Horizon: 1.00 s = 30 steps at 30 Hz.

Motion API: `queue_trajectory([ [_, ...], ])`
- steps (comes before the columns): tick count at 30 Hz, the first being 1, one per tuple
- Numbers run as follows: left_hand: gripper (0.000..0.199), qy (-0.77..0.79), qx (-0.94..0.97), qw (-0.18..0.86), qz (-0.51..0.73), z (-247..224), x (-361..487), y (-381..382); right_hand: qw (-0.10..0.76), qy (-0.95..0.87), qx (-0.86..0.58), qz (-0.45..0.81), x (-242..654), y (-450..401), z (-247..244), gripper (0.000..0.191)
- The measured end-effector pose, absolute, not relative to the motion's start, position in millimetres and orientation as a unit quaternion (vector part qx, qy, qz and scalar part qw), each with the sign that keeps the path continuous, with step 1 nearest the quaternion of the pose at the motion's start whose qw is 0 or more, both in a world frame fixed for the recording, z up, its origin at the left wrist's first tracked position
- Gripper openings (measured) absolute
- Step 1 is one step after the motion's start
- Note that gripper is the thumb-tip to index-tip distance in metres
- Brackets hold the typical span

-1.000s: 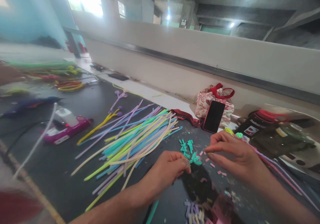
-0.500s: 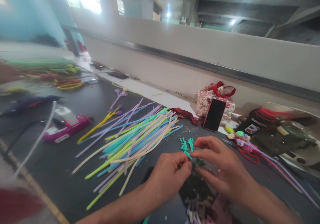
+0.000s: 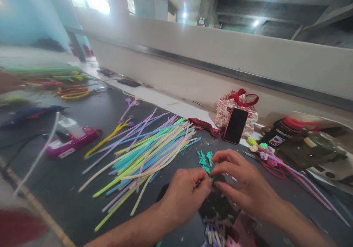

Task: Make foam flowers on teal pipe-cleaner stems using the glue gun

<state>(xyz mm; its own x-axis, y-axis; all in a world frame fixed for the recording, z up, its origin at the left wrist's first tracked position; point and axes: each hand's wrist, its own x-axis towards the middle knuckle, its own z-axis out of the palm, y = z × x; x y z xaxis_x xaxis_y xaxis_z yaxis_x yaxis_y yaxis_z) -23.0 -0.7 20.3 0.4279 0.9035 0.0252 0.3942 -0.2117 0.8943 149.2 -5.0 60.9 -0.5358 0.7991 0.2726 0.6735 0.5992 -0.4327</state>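
Note:
My left hand is closed in a pinch, and a bit of a teal pipe cleaner shows between its thumb and finger. Facing it, my right hand has curved fingers with the thumb held apart. Nothing shows in its grasp, and its fingertips are close to the left thumb. Just beyond the fingertips lie short cut teal pieces in a small pile. Many long pastel pipe cleaners spread over the dark table left of my hands. Nearer me is a heap of short purple and cream pieces.
A phone leans on a patterned bag at the back. Pipe-cleaner flowers and red-handled scissors lie right, by a black bottle. Leftward are a purple power strip and a blurred person's hand.
The teal piece standing out from my left fingertips no longer shows there; the teal pile extends slightly nearer. My right fingers shift slightly, and the view moves a little.

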Motion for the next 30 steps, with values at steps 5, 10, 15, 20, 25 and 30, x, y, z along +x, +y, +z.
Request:
queue_trajectory([
  [5, 0.024, 0.433, 0.659, 0.525, 0.319, 19.4, -25.4, 3.6, 0.272, -0.845, -0.431, 0.161, 155.9, -14.4, 69.7, 0.047],
  [10, 0.022, 0.382, 0.585, 0.620, 0.356, 22.6, -31.6, 8.0, 0.387, -0.734, -0.527, 0.184, 179.1, -19.4, 72.1, 0.035],
  [15, 0.020, 0.391, 0.544, 0.630, 0.391, 29.7, -30.3, 6.2, 0.403, -0.678, -0.564, 0.244, 186.7, -22.1, 62.2, 0.029],
  [20, 0.024, 0.405, 0.492, 0.655, 0.406, 29.7, -24.8, 3.4, 0.392, -0.690, -0.561, 0.236, 178.8, -29.7, 52.2, 0.028],
  [25, 0.029, 0.382, 0.503, 0.668, 0.394, 25.1, -23.5, 4.7, 0.355, -0.715, -0.526, 0.293, 165.0, -29.4, 58.8, 0.044],
  [30, 0.022, 0.364, 0.541, 0.668, 0.358, 23.4, -26.3, 6.6, 0.310, -0.746, -0.501, 0.310, 151.3, -25.1, 72.4, 0.058],
])
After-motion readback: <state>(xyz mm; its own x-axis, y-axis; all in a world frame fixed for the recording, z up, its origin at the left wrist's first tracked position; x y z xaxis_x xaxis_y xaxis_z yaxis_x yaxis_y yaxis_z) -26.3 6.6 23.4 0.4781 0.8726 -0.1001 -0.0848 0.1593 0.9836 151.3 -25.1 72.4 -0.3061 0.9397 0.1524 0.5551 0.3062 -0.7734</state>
